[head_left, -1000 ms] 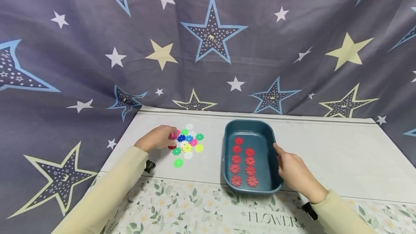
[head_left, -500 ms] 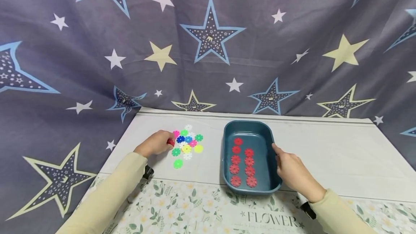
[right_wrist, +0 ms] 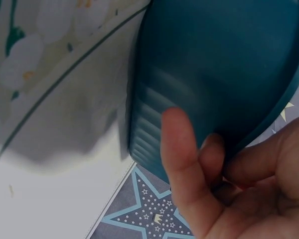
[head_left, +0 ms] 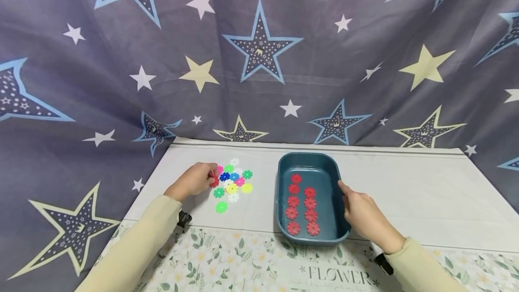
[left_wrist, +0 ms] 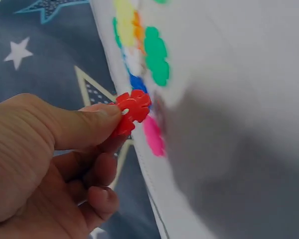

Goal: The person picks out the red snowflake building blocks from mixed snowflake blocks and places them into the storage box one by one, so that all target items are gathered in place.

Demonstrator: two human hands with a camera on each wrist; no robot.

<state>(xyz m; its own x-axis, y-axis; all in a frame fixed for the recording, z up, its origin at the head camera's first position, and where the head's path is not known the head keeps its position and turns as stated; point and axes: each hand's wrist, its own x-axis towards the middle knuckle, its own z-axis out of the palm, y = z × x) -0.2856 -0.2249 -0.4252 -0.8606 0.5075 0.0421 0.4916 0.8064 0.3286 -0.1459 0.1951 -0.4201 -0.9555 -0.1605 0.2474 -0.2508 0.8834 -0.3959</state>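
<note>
Between its thumb and fingers, my left hand pinches a red flower-shaped plastic disc, at the left edge of a loose group of discs. That group holds green, blue, pink, white and yellow pieces, such as a bright green disc at its front and a dark blue disc. My right hand grips the right rim of a dark teal tray, thumb over the edge and fingers against its outer side. Inside the tray, several red discs lie in two columns on the left.
A white cloth covers the table under the discs and tray. Nearer to me lies a floral cloth with printed lettering. Behind the table hangs a grey curtain patterned with stars.
My left hand reached down at the left of the disc group, took hold of the red disc and tilted it between its fingertips. My right hand stays on the tray's rim.
</note>
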